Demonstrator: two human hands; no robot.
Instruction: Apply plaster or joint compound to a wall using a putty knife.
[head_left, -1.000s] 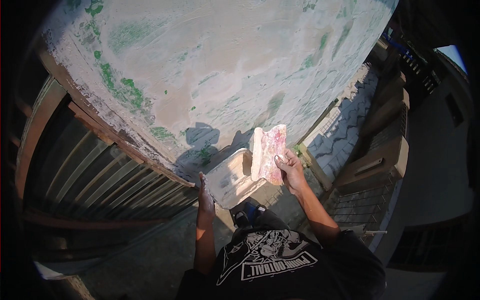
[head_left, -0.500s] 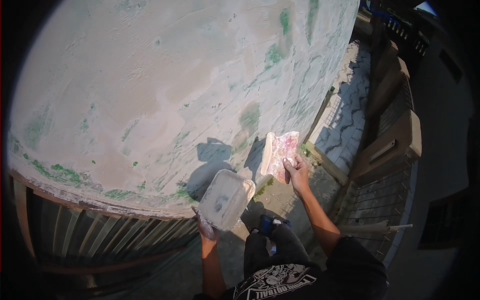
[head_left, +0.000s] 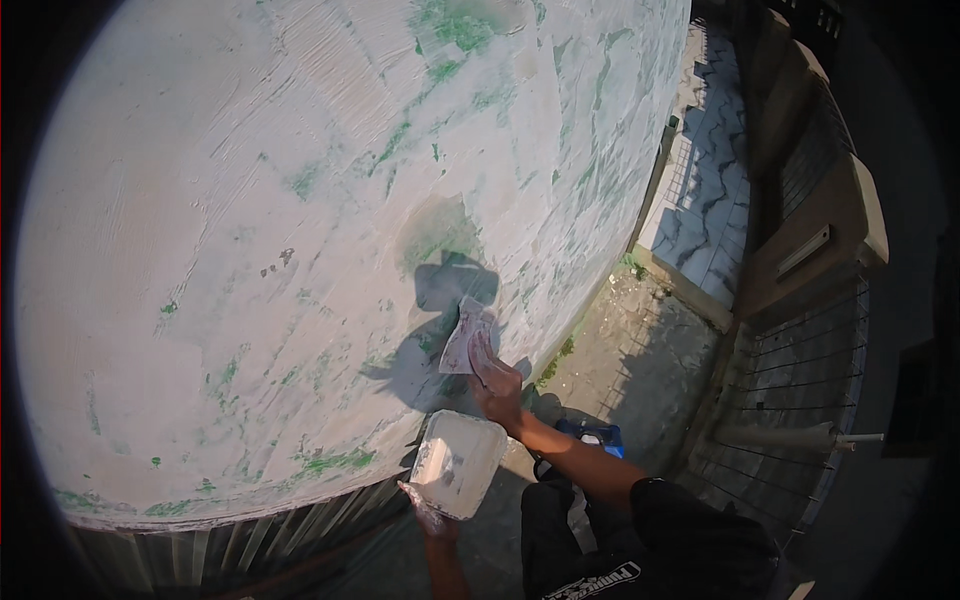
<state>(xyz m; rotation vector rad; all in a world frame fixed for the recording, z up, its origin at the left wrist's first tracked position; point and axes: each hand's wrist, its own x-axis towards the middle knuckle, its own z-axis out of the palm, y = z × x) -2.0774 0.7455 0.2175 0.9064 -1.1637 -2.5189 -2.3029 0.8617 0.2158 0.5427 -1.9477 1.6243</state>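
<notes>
Head: pink-stained scraper (head_left: 463,336), smeared whitish tub (head_left: 459,465).

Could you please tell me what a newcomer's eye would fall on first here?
Probably the large, pale, green-blotched wall, filling the upper left. Against it, near the centre, the right hand holds a flat, stained spreader. Just below, the left hand supports a pale rectangular container.

Floor (head_left: 606,345): rough grey concrete, part sunlit, part in shade. Small pale specks (head_left: 616,290) scattered on the bright part. Green weeds (head_left: 560,362) along its left edge. Low kerb (head_left: 686,290) at the far side; white, dark-veined tiles (head_left: 703,238) beyond. Something blue (head_left: 609,438) low down, partly hidden, kind unclear.
</notes>
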